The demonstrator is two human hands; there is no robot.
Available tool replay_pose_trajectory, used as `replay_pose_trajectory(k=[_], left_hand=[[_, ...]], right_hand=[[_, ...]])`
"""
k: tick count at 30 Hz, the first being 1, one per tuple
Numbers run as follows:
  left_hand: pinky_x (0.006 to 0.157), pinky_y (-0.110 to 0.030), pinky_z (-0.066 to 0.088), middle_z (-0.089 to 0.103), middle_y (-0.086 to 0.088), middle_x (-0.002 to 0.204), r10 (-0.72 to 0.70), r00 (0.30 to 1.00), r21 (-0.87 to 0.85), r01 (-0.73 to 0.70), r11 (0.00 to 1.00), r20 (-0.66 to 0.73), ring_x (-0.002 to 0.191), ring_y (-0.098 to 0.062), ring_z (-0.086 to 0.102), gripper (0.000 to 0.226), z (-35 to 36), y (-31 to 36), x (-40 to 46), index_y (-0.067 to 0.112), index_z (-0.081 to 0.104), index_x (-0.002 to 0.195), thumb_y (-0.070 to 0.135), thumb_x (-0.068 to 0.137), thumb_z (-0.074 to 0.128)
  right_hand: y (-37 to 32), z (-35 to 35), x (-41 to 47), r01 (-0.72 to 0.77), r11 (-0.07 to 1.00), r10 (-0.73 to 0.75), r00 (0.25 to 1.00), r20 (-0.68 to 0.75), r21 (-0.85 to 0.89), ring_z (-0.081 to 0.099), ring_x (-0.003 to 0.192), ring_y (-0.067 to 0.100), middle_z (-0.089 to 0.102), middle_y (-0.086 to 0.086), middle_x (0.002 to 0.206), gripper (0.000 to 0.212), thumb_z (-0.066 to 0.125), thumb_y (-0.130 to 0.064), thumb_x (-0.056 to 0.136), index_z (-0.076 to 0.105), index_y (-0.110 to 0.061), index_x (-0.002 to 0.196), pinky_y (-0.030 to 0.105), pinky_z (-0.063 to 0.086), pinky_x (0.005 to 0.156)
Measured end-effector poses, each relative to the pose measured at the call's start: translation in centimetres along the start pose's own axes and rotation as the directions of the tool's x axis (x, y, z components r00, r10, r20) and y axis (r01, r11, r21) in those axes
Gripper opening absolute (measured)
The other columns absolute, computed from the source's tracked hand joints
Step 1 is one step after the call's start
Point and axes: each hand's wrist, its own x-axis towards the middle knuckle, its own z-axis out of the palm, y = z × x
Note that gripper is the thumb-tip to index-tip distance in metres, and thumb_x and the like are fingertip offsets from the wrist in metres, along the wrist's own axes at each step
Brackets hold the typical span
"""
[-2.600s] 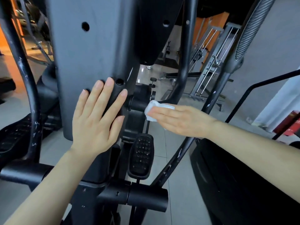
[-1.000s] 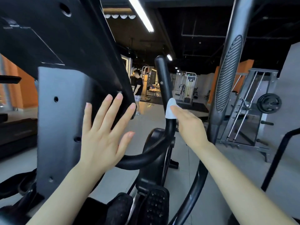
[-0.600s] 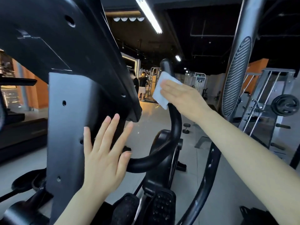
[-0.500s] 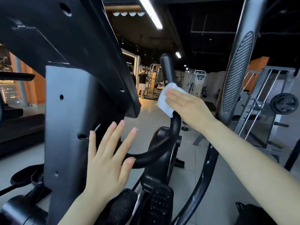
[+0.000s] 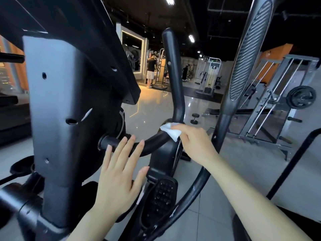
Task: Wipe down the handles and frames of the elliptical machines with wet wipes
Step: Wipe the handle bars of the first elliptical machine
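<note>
1. A person's right hand (image 5: 194, 143) presses a white wet wipe (image 5: 171, 132) against the bend of a black curved handlebar (image 5: 173, 80) on an elliptical machine, its fingers (image 5: 180, 128) curled over the wipe and pinching it to the bar.
2. The wipe sits at the point where the upright part of the handlebar turns toward the grey centre column (image 5: 57, 108).
3. The left hand (image 5: 119, 178) is raised in front of the lower run of the handlebar, fingers (image 5: 131, 148) straight, spread and released, holding nothing; whether they touch the bar cannot be told.
4. A ribbed moving arm handle (image 5: 250, 49) rises to the right of the wiping hand.
5. A studded black foot pedal (image 5: 161, 199) sits below both hands.
6. Behind, on a glossy tiled floor (image 5: 152, 108), stand a weight rack with a plate (image 5: 300, 97), a cable machine (image 5: 211, 73), and a person in a dark top and light shorts (image 5: 150, 70).
</note>
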Motion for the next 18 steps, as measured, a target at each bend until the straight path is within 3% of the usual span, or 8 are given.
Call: replay_pose_trajectory(k=[1, 3, 5, 8, 11, 15, 18], left_hand=[[0.122, -0.043, 0.011, 0.038, -0.007, 0.154, 0.018, 0.999, -0.015, -0.018, 1.000, -0.027, 0.146, -0.022, 0.029, 0.052, -0.3, 0.1, -0.3, 0.018, 0.036, 0.148, 0.044, 0.103, 0.031], [0.121, -0.045, 0.019, 0.040, -0.009, 0.152, 0.055, 0.995, -0.055, -0.060, 0.997, -0.083, 0.142, -0.024, 0.036, 0.052, -1.1, 0.4, -0.9, 0.017, 0.038, 0.146, 0.037, 0.098, 0.045], [0.117, -0.043, 0.028, 0.041, -0.010, 0.150, 0.081, 0.988, -0.133, -0.099, 0.986, -0.134, 0.140, -0.022, 0.040, 0.055, -2.3, 0.5, -1.4, 0.016, 0.040, 0.143, 0.030, 0.093, 0.056], [0.113, -0.030, 0.034, 0.042, -0.004, 0.147, 0.046, 0.983, -0.293, -0.097, 0.951, -0.179, 0.138, -0.015, 0.041, 0.059, -4.8, -0.3, -2.1, 0.017, 0.041, 0.142, 0.025, 0.088, 0.064], [0.101, -0.016, 0.039, 0.055, 0.012, 0.127, -0.022, 0.981, -0.412, -0.060, 0.909, -0.192, 0.122, -0.001, 0.052, 0.046, -8.5, -2.8, -3.2, 0.022, 0.054, 0.127, 0.014, 0.084, 0.066], [0.077, -0.008, 0.043, 0.068, 0.022, 0.093, -0.191, 0.980, -0.558, 0.129, 0.820, -0.055, 0.087, 0.003, 0.064, 0.011, -14.0, -9.0, -5.2, 0.034, 0.068, 0.095, 0.029, 0.087, 0.062], [0.065, -0.012, 0.047, 0.072, 0.013, 0.080, -0.371, 0.916, -0.723, 0.358, 0.591, 0.151, 0.073, -0.002, 0.065, 0.009, -17.5, -14.4, -6.7, 0.031, 0.071, 0.083, 0.038, 0.077, 0.070]], right_hand=[[-0.5, -0.3, -0.8, -0.049, 0.988, 0.049, 0.999, 0.002, 0.145, 0.059, 0.081, 0.011, 0.062, -0.016, 0.082, 0.038, 0.041, -0.004, 0.098, 0.067, -0.023, 0.118, 0.014, 0.040, 0.066], [-1.8, -0.6, -2.5, -0.065, 0.931, 0.057, 0.998, 0.032, 0.359, 0.060, 0.087, -0.004, 0.067, -0.027, 0.090, 0.044, 0.045, -0.001, 0.097, 0.069, -0.036, 0.107, 0.012, 0.043, 0.076], [-4.1, 0.0, -4.4, -0.039, 0.871, 0.001, 0.997, 0.076, 0.490, 0.064, 0.094, 0.003, 0.069, -0.026, 0.100, 0.044, 0.048, 0.000, 0.095, 0.070, -0.038, 0.105, 0.025, 0.051, 0.087], [-7.8, 2.2, -6.6, -0.043, 0.826, -0.058, 0.985, 0.160, 0.562, 0.065, 0.095, 0.030, 0.072, -0.010, 0.102, 0.047, 0.049, 0.003, 0.094, 0.071, -0.037, 0.108, 0.049, 0.052, 0.087], [-12.1, 4.8, -7.6, -0.092, 0.758, -0.085, 0.968, 0.238, 0.646, 0.067, 0.100, 0.012, 0.071, -0.015, 0.106, 0.045, 0.051, 0.003, 0.094, 0.071, -0.035, 0.106, 0.042, 0.055, 0.091], [-19.0, 8.9, -7.4, -0.152, 0.705, -0.130, 0.933, 0.336, 0.693, 0.067, 0.100, 0.017, 0.073, -0.005, 0.103, 0.034, 0.060, -0.013, 0.083, 0.071, -0.035, 0.106, 0.042, 0.054, 0.091], [-24.3, 13.0, -6.7, -0.188, 0.706, -0.133, 0.912, 0.388, 0.683, 0.068, 0.092, 0.018, 0.072, -0.001, 0.097, 0.030, 0.071, -0.028, 0.073, 0.072, -0.028, 0.103, 0.045, 0.053, 0.084]])
